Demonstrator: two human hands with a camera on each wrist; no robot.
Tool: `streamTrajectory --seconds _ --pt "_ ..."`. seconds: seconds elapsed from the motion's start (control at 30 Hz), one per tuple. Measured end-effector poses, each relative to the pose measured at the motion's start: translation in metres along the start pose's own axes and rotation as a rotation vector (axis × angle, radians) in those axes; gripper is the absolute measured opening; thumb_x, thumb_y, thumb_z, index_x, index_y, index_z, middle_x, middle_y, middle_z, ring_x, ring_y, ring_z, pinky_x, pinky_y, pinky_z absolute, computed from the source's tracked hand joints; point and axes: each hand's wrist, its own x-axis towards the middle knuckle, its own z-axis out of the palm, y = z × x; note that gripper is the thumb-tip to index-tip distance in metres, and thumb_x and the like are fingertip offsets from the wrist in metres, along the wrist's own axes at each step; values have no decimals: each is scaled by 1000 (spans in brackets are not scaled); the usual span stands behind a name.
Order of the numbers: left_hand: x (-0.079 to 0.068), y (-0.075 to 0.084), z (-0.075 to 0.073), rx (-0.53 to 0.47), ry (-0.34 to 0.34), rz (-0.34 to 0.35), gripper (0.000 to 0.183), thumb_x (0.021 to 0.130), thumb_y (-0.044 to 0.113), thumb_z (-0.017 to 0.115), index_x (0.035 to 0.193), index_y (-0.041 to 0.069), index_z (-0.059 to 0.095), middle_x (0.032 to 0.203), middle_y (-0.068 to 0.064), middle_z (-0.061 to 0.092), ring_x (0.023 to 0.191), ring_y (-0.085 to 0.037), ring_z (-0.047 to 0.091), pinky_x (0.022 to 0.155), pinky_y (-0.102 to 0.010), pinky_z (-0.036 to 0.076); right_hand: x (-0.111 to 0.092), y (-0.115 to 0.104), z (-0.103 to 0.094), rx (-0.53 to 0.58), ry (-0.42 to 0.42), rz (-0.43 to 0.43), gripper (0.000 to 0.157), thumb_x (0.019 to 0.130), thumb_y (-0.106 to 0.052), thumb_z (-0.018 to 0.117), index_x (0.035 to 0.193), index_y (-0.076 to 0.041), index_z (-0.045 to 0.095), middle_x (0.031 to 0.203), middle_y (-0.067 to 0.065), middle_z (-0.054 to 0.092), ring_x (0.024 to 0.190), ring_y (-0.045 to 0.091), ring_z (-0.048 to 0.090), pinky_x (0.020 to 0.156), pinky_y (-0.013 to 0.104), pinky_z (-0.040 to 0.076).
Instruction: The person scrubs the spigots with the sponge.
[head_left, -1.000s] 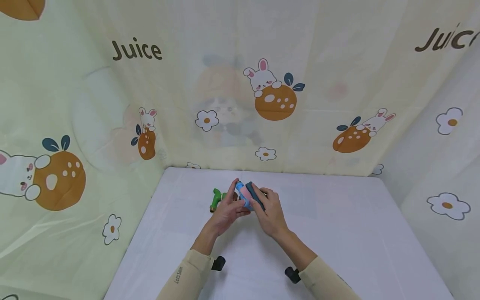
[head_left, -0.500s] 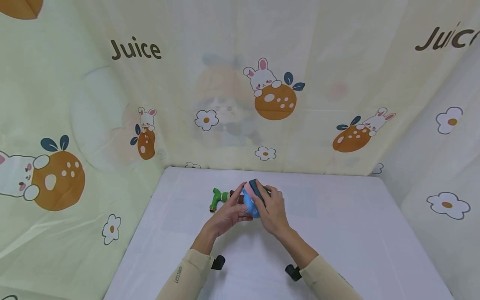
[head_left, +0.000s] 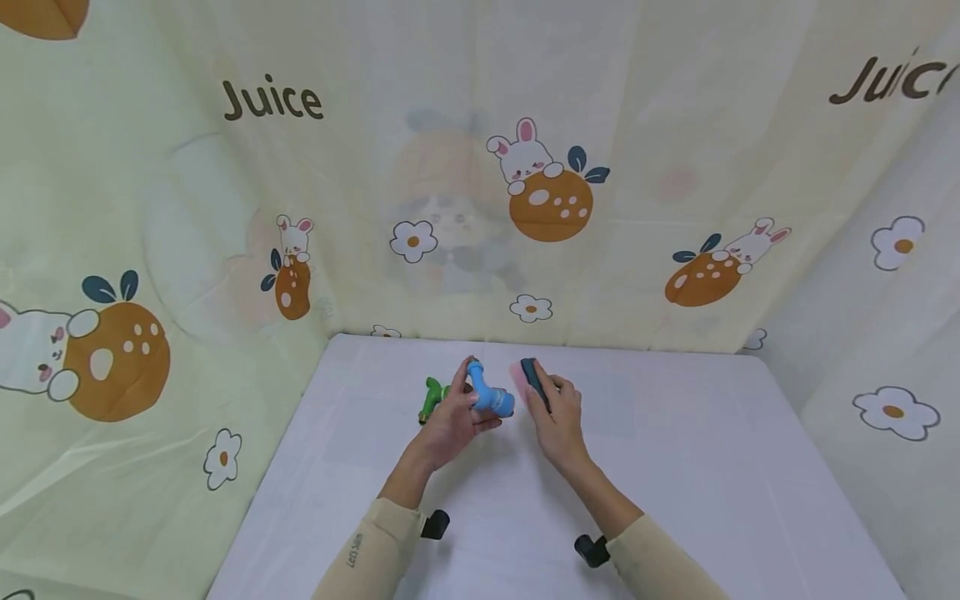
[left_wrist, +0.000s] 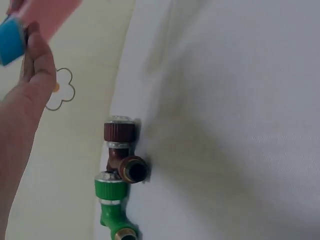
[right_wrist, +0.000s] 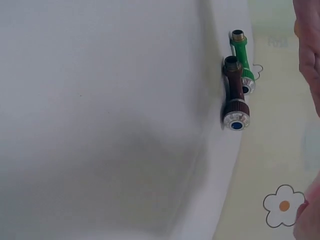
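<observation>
My left hand (head_left: 447, 427) holds a blue tap (head_left: 487, 398), fingers behind it and thumb in front. Its thick ribbed end faces right and its narrow end points up. To the right, my right hand (head_left: 558, 427) grips a sponge-like block (head_left: 535, 385), dark blue on the back with a blurred pink side facing the tap. A gap separates the block from the tap. In the left wrist view, only part of the blue tap (left_wrist: 11, 42) and the pink side (left_wrist: 55, 16) show at the upper left.
A green tap (head_left: 431, 400) lies on the white table (head_left: 675, 467), left of my left hand. Beside it lies a brown tap (left_wrist: 120, 134), mostly hidden by the hand in the head view. A printed curtain (head_left: 630, 275) hangs behind the table.
The block was pressed against the blue tap and has come away to the right with my right hand. My left hand has turned the tap, whose bent shape now shows.
</observation>
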Motion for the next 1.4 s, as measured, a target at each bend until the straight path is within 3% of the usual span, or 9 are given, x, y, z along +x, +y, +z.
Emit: streamTrajectory --seconds 0.1,0.17,0.3,0.4,0.7,1.0,1.1,1.23,1.4 --pt "0 0 -5 -93 62 38 82 102 33 46 166 37 -5 161 -24 26 127 -36 64 116 -49 46 -6 -3 2 52 25 -122 54 108 -34 51 160 -23 42 150 20 40 130 35 36 97 51 40" --pt "0 -2 -7 -143 86 69 82 104 34 47 165 32 -6 147 -25 44 120 -31 67 114 -48 48 -12 -8 4 57 20 -229 55 105 -28 56 159 -22 44 151 19 40 128 33 37 94 49 42" --pt "1 -4 -7 -188 91 123 63 106 33 51 154 25 9 118 -11 67 105 -22 72 100 -41 56 -20 -14 10 -14 -1 -436 62 99 -22 65 158 -19 46 153 19 40 125 33 39 91 47 45" --pt "1 -4 -6 -216 90 142 47 107 31 53 139 25 19 110 -4 71 99 -20 74 93 -37 58 -23 -16 13 -49 17 -514 66 95 -20 72 157 -17 48 153 18 42 126 34 41 94 48 46" --pt "0 -3 -6 -204 157 149 57 104 28 60 145 19 21 138 -9 58 110 -19 72 96 -32 57 -23 -15 15 -26 38 -510 68 92 -16 76 155 -20 50 154 16 41 130 32 39 94 49 52" --pt "-4 1 -3 -218 94 154 56 107 30 50 152 13 21 136 -8 58 116 -15 69 100 -28 57 -25 -22 13 -6 12 -565 67 91 -14 76 154 -18 52 155 15 40 135 33 40 97 48 51" --pt "-4 2 -4 -211 52 165 48 108 31 47 148 11 30 131 -6 62 112 -14 69 100 -27 57 -25 -22 13 13 8 -566 67 92 -13 75 154 -17 51 155 15 40 136 33 39 99 48 51" --pt "-2 3 -4 -168 6 192 43 108 41 47 137 10 48 127 -5 69 111 -15 72 100 -31 57 -24 -24 14 110 -23 -509 67 95 -11 70 157 -18 47 157 12 37 140 31 40 105 48 51" --pt "0 1 -5 -104 22 169 73 98 67 55 139 7 53 130 -5 69 117 -19 67 106 -39 55 -28 -61 -1 230 -4 -460 62 93 2 67 152 0 48 148 25 44 131 35 48 102 36 51"
